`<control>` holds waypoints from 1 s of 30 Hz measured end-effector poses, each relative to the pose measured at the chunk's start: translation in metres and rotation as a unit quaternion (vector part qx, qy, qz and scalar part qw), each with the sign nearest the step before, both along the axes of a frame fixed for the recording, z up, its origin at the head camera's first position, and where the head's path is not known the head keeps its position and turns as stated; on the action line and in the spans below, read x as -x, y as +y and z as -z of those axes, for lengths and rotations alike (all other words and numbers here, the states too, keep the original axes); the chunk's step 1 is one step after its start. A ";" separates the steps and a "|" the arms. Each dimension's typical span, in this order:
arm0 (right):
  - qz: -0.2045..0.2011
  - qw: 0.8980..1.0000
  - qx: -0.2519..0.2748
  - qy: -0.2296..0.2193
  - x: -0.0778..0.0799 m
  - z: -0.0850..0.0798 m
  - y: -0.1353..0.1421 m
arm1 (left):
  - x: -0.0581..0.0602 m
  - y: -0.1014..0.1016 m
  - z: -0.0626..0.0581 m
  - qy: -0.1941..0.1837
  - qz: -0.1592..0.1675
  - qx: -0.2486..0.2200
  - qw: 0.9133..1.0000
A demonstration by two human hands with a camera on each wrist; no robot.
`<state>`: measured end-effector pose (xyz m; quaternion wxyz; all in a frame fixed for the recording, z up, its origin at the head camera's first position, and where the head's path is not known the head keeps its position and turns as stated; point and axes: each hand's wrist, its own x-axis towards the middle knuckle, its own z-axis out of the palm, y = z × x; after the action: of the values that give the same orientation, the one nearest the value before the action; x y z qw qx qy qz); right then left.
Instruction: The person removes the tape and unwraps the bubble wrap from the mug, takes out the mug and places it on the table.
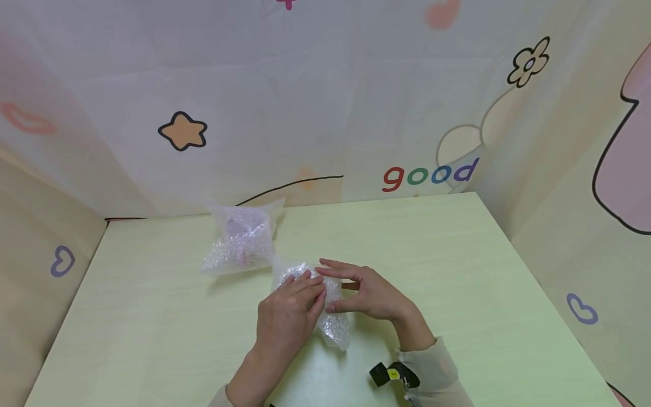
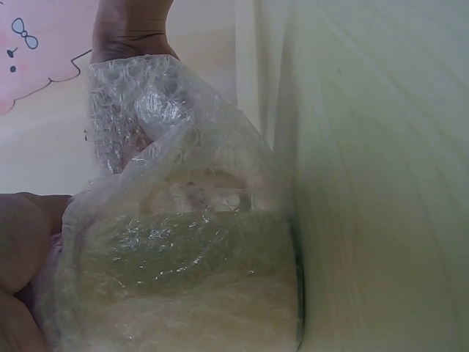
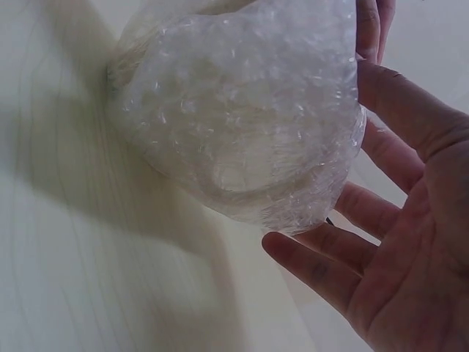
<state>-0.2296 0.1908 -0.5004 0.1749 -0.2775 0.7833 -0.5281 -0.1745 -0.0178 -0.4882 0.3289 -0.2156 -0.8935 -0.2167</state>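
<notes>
A bundle in clear bubble wrap [image 1: 333, 330] stands on the table between my hands. What is inside is blurred by the wrap; a rounded outline shows through in the right wrist view. My left hand [image 1: 290, 308] lies across the top of this bundle with its fingers extended over the wrap [image 2: 183, 257]. On the other side, my right hand [image 1: 373, 291] touches the bundle, its fingers spread and fairly straight. The right wrist view has the right fingers [image 3: 315, 271] along the lower edge of the wrap [image 3: 242, 110], palm apart from it.
Farther back and to the left, a second bubble-wrapped bundle [image 1: 244, 240] sits on the pale wooden table [image 1: 152, 316], close beside the first. Printed cloth [image 1: 305, 113] walls the table at the back and on both sides.
</notes>
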 end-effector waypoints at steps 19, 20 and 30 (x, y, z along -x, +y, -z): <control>0.002 1.000 -0.010 0.001 0.003 0.003 0.002 | -0.003 -0.002 -0.006 -0.053 0.025 0.004 0.998; 0.001 1.000 -0.012 0.001 0.003 0.003 0.002 | -0.003 -0.002 -0.006 -0.056 0.025 0.003 0.998; -0.002 1.000 -0.013 0.004 0.003 0.002 0.002 | -0.005 -0.002 -0.008 -0.077 0.030 -0.010 0.997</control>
<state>-0.2323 0.1927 -0.5023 0.1760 -0.2786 0.7906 -0.5161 -0.1700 -0.0200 -0.4803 0.2546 -0.2215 -0.9073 -0.2510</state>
